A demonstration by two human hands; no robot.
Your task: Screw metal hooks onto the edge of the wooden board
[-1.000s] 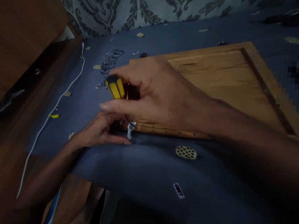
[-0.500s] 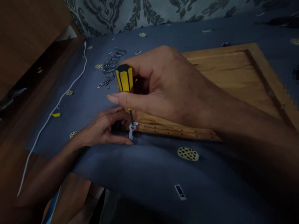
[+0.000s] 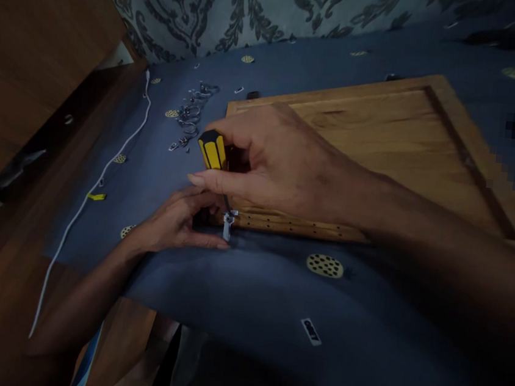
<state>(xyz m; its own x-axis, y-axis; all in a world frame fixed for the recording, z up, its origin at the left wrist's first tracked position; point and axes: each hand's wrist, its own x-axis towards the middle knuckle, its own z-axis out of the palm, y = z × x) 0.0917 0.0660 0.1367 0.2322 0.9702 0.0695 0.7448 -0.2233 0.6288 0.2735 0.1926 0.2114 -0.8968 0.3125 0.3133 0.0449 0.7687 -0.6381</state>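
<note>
My right hand [image 3: 270, 163] is closed around the yellow and black handle of a screwdriver [image 3: 214, 153]. Its shaft slants down to a small silver metal bracket [image 3: 227, 227] at the near left edge of a wooden board [image 3: 375, 122]. My left hand [image 3: 183, 219] curls about that bracket, with the thumb by its lower end and the fingers by the board's corner. The screwdriver's tip meets the bracket's upper part; the screw itself is too small to make out. A double row of small dark holes runs along the board's near edge.
Several metal hooks and small parts [image 3: 189, 118] lie on the blue patterned cloth [image 3: 265, 298] behind my left hand. A white cable [image 3: 116, 157] with a yellow tie [image 3: 97, 197] runs down the left. Patterned wallpaper [image 3: 277, 8] rises behind, and a wooden panel [image 3: 38, 41] stands left.
My right hand and the screwdriver have moved slightly down, towards the bracket, uncovering more of the board's far left corner. My left hand and the bracket stay in place.
</note>
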